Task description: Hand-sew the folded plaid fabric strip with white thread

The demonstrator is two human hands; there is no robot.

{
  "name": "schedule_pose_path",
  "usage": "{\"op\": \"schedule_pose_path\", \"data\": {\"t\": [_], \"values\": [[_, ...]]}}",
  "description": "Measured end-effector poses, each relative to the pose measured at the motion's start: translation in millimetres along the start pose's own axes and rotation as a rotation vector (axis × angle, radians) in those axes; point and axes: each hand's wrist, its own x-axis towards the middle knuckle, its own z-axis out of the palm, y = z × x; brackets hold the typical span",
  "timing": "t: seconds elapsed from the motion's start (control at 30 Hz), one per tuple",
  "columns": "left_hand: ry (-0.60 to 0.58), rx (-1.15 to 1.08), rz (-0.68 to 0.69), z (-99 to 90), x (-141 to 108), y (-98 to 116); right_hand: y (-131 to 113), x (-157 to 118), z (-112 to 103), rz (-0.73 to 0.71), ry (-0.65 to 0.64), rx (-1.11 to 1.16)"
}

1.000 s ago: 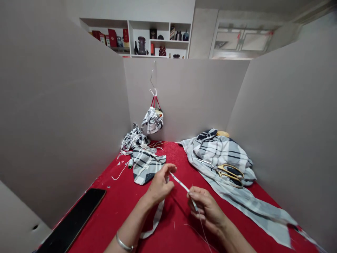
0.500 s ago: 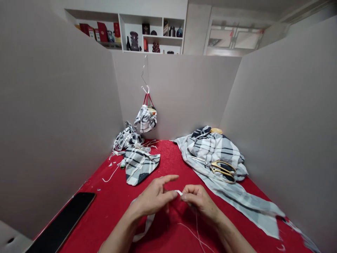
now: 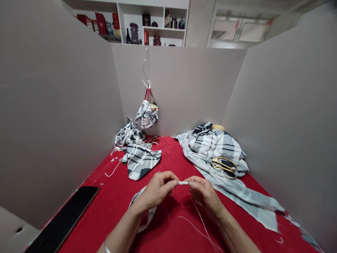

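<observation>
Between my two hands a narrow folded white fabric strip [image 3: 183, 182] is stretched level above the red cloth. My left hand [image 3: 161, 188] pinches its left end between thumb and fingers. At the right end, my right hand [image 3: 204, 193] is closed on the same strip. A pale length of fabric [image 3: 151, 215] hangs below my left hand and lies partly behind the wrist. White thread [image 3: 201, 219] trails down from my right hand onto the cloth. Whether my right fingers also hold a needle is too small to tell.
Gold-handled scissors [image 3: 223, 166] lie on plaid fabric [image 3: 216, 144] at the right. Plaid scraps [image 3: 142, 160] and a thread spool [image 3: 124, 160] are at the left, a black phone [image 3: 63, 219] nearer. A plaid bag [image 3: 147, 114] hangs at the back wall.
My left hand's raised forefinger has come down and closed on the strip. Both hands now hold it taut, slightly higher in view. The camera view has tilted a little.
</observation>
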Motion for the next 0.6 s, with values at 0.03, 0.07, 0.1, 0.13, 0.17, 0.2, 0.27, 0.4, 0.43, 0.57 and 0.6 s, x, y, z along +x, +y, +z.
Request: {"op": "schedule_pose_path", "data": {"t": [0.03, 0.07, 0.1, 0.13, 0.17, 0.2, 0.27, 0.4, 0.43, 0.57, 0.6], "values": [[0.018, -0.017, 0.015, 0.4, 0.1, 0.5, 0.6, 0.0, -1.1, 0.005, -0.008, 0.037], [0.033, -0.03, 0.026, 1.0, 0.2, 1.1, 1.2, -0.1, -1.6, -0.001, -0.015, 0.064], [0.043, -0.041, 0.031, 1.5, 0.4, 1.7, 2.1, -0.2, -1.5, -0.018, -0.017, 0.079], [0.05, -0.046, 0.034, 2.0, 0.5, 2.1, 3.1, -0.4, -1.0, -0.038, -0.016, 0.086], [0.055, -0.047, 0.038, 2.4, 0.7, 2.3, 4.1, -0.5, -0.3, -0.055, -0.01, 0.088], [0.06, -0.044, 0.04, 2.7, 1.0, 2.3, 5.1, -0.5, 0.6, -0.068, 0.001, 0.086], [0.063, -0.04, 0.042, 2.8, 1.5, 1.6, 6.8, 0.1, 1.7, -0.086, 0.04, 0.084], [0.063, -0.045, 0.043, 3.1, 2.4, -0.5, 7.7, 2.1, 0.1, -0.117, 0.124, 0.064], [0.062, -0.045, 0.044, 3.4, 2.5, -0.8, 7.6, 2.4, -0.8, -0.12, 0.13, 0.057], [0.069, -0.021, 0.05, 6.1, 1.8, -0.4, 8.3, 2.2, -2.2, -0.109, 0.075, 0.06], [0.07, -0.016, 0.049, 7.0, 1.6, -0.2, 8.9, 2.2, -1.8, -0.111, 0.061, 0.06]]}}
